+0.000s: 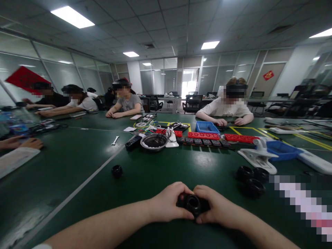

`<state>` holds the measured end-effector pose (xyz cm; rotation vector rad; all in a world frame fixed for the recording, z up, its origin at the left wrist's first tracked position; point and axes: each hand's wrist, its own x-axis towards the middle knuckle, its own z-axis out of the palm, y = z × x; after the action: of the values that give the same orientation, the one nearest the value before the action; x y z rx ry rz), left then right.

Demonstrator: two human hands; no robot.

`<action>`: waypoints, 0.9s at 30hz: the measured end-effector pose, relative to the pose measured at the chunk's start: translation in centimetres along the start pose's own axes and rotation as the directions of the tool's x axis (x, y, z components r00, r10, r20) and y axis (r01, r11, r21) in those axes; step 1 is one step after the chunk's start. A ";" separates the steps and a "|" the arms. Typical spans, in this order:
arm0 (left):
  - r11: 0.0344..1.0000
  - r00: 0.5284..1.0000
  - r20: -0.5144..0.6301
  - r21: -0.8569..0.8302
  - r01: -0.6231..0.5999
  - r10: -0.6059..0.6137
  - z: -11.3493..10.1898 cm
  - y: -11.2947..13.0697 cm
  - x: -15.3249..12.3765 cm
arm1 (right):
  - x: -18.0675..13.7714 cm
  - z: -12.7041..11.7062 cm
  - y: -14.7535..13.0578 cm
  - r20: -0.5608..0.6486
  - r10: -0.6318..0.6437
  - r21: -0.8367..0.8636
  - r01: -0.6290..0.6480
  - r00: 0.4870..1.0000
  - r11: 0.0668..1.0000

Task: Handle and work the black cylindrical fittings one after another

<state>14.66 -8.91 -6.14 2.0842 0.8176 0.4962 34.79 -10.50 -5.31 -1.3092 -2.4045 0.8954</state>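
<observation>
Between both hands, close to the table's near edge, is a black ring-shaped part (193, 204) with a round hole facing up. My left hand (172, 202) is closed on its left side, thumb and fingers curled round it. From the right, my right hand (214, 207) grips the same part, its fingertips meeting those of the left. A similar black ring (117, 171) lies alone on the table to the left. To the right sit more black rings (255, 187) in a small group.
Across the green table (90, 211) lie red power strips (202, 135), a round metal dish (154, 142), a wrench (115, 140), a blue bin (206, 127), another blue bin (282, 150) and a white clamp stand (260, 157). Several people sit around. A co-worker's hand (32, 143) rests at left.
</observation>
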 end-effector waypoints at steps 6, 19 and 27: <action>0.994 0.987 -0.144 0.067 0.085 -0.075 1.2 0.9 0.4 | 0.0 2.3 -0.8 -0.243 0.127 -0.257 -0.190 0.962 0.948; 0.998 0.998 0.020 0.004 0.064 -0.064 0.0 1.3 0.1 | -0.4 -0.8 0.6 0.046 -0.095 -0.021 0.096 0.994 0.995; 0.976 0.962 -0.181 0.038 0.216 -0.205 1.7 1.1 0.5 | 0.1 1.7 -0.5 -0.214 0.067 -0.311 -0.133 0.974 0.941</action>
<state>16.48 -10.03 -6.20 1.9948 1.1555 0.5510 33.59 -11.32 -6.32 -1.5658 -2.4103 0.3721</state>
